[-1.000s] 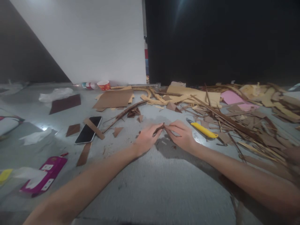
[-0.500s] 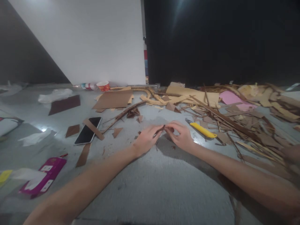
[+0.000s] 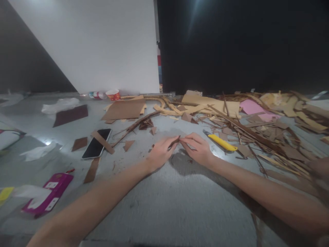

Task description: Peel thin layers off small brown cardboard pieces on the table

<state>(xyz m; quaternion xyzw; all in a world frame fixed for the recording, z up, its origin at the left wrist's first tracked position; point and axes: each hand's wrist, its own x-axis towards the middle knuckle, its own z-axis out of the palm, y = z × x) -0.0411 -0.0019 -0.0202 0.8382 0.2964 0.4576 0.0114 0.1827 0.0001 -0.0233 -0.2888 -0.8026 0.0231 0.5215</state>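
Note:
Fingertips of both my hands meet over the middle of the grey table, pinched on a tiny dark brown piece (image 3: 179,138) whose kind I cannot make out. My left hand (image 3: 162,151) closes on it from the left, thumb against the forefinger. From the right, my right hand (image 3: 196,149) pinches the same spot, its fingers fairly straight. To the right of that hand lies a yellow utility knife (image 3: 222,142). Small brown paper scraps (image 3: 129,145) and crumbs lie around the left hand.
A phone (image 3: 96,145) with a brown strip across it lies left, beyond a purple tissue packet (image 3: 50,192). Brown sheets (image 3: 125,109), a braided brown strand (image 3: 137,124) and a red paper cup (image 3: 113,94) are at the back. Offcuts (image 3: 262,133) cover the right side.
My right hand's fingers have straightened a little, closing the round gap between thumb and forefinger. The left hand stays almost where it was; the objects on the table have not moved.

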